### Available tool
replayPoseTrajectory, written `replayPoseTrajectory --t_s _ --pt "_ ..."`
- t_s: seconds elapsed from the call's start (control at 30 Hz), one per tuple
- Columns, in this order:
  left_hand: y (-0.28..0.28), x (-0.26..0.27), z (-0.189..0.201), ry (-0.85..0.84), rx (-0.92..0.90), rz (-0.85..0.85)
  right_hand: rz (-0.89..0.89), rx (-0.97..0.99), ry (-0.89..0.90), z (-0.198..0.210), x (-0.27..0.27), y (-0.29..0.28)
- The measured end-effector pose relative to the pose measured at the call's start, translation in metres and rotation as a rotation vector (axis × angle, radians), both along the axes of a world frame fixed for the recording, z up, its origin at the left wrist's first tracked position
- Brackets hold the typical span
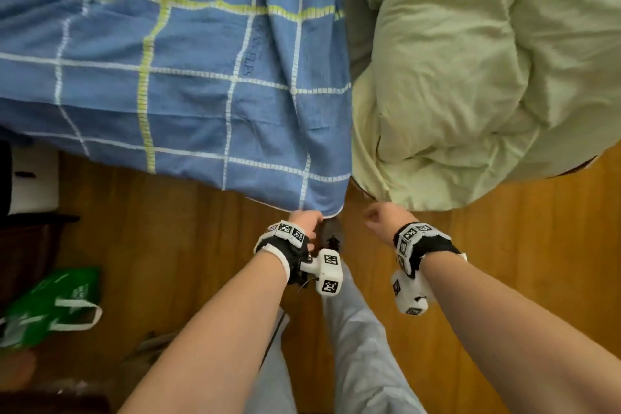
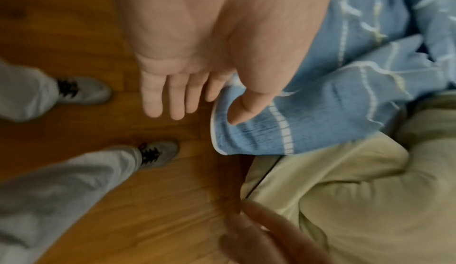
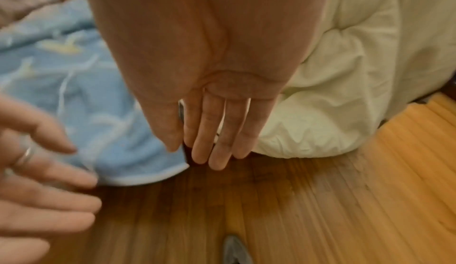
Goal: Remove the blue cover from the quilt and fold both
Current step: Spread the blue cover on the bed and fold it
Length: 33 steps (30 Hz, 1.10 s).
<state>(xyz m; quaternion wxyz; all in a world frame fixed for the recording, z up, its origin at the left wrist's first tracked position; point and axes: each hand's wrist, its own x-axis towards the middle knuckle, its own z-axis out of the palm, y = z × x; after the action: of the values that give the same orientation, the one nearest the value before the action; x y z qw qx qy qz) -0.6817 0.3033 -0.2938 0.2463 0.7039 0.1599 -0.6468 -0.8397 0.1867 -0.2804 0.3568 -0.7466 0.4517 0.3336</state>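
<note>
The left hand (image 1: 304, 220) is at the lowest hanging corner of the blue cover (image 1: 188, 77). In the left wrist view its four fingers (image 2: 172, 100) lie straight and close together, and the thumb (image 2: 246, 108) lies over the front of that corner while the forefinger sits at the corner's edge; whether the cloth is truly pinched between them cannot be told from the blurred picture. From this corner the blue cover, checked with white and yellow lines, spreads up and away to the left over the bed, and its lower edge hangs down towards the wooden floor (image 1: 168, 228).

The right hand (image 1: 383, 220) hangs just to the right of the left hand, free of any cloth. The right wrist view shows its fingers (image 3: 217, 131) straight and lightly together, pointing down at the floor, holding nothing. Directly above and behind it sits the quilt (image 1: 470, 77), pale green, bunched in a thick heap, touching the blue cover along their shared edge and drooping over the bed's side just beside the right hand.

Below both hands stand the person's legs in light grey trousers (image 1: 363, 339) and grey shoes (image 2: 158, 154). Well off to the left of the left hand, a green bag (image 1: 50, 306) with white handles lies on the floor; what is in it cannot be seen.
</note>
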Motion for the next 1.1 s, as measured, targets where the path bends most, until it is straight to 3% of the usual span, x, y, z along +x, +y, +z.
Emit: replayPoseTrajectory --t_s 0.13,0.3,0.47,0.67,0.83,0.97,1.1 --pt "-0.014 0.016 0.063 -0.118 -0.089 -0.155 -0.140 -0.084 -0.137 0.071 0.012 0.000" --pt "-0.059 0.015 0.182 -0.331 -0.350 -0.373 -0.314 -0.165 -0.340 0.183 -0.014 -0.027" --pt "-0.130 -0.034 0.298 -0.570 -0.503 -0.636 -0.427 -0.285 -0.404 0.275 -0.097 -0.082" --pt "-0.244 -0.161 0.391 -0.844 -0.638 -1.023 -0.488 -0.456 -0.478 0.362 -0.244 -0.178" --pt "-0.341 -0.305 0.427 -0.933 -0.726 -1.327 -0.503 -0.514 -0.418 0.406 -0.392 -0.247" --pt "-0.424 -0.406 0.433 -0.974 -0.769 -1.504 -0.527 -0.548 -0.352 0.405 -0.490 -0.311" --pt "-0.519 -0.487 0.413 -1.012 -0.810 -1.674 -0.554 -0.569 -0.324 0.391 -0.572 -0.386"
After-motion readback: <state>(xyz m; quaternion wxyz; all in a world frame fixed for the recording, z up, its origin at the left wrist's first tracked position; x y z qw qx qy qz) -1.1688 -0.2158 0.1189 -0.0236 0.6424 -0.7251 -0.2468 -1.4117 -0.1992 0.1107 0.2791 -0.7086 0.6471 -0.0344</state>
